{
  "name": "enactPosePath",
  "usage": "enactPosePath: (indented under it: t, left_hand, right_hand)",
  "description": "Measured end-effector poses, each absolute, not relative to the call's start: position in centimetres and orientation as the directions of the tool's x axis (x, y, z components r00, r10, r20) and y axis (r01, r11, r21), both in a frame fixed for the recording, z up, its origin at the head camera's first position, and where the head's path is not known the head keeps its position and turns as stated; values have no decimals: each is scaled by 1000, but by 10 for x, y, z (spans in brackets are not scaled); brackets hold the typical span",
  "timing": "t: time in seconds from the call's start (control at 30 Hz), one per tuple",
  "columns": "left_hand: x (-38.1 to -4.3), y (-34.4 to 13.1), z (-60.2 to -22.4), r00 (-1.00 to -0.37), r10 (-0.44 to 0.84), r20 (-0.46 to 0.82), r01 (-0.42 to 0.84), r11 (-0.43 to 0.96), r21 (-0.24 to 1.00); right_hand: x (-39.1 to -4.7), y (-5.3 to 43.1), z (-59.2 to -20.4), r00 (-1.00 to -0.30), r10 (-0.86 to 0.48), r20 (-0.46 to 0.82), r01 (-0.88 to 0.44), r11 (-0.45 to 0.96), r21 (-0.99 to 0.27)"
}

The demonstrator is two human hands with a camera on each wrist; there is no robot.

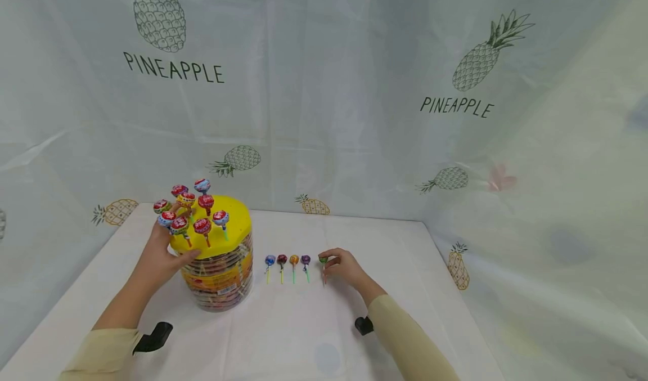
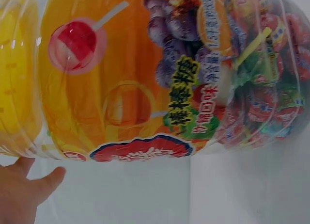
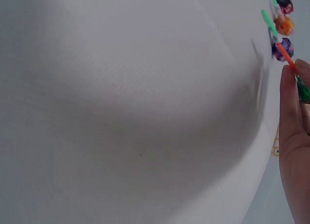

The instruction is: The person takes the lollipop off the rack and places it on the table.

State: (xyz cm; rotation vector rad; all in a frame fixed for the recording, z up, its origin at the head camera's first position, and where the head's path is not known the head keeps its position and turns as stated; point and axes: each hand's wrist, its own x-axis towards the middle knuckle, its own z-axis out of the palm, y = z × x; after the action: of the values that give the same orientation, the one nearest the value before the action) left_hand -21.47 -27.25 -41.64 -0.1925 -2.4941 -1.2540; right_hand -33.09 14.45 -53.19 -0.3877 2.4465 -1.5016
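Green-wrapped, one lollipop [image 1: 323,260] sits pinched in the right hand [image 1: 344,268]; four round others [image 1: 294,260] line up just left of it. The left hand [image 1: 163,255] spreads against the yellow lid [image 1: 234,215] of a clear, ribbed jar [image 1: 217,282] labelled 棒棒糖. Behind, crinkled cloth [image 1: 324,88] reads PINEAPPLE.

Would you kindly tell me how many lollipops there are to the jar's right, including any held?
5: blue lollipop, dark-red lollipop, orange lollipop and purple lollipop in a row right of the jar; green lollipop pinched in the right hand.
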Motion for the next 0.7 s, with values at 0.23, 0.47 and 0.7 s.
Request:
enactPosePath:
  t: [0.23, 0.47, 0.7]
  left_hand:
    - [-218, -274, -415, -954, -11, 300, 239, 576, 782]
    - [-218, -271, -416, -959, -30, 280, 216, 559, 800]
    - [-217, -266, -415, -965, -69, 254, 182, 523, 832]
  right_hand:
    - [-339, 139, -541, -943, -320, -91, -86, 499, -862]
    - [-346, 130, -541, -940, -325, -105, -102, 561, -821]
    - [-352, 125, -540, -937, -330, -119, -140, 664, -734]
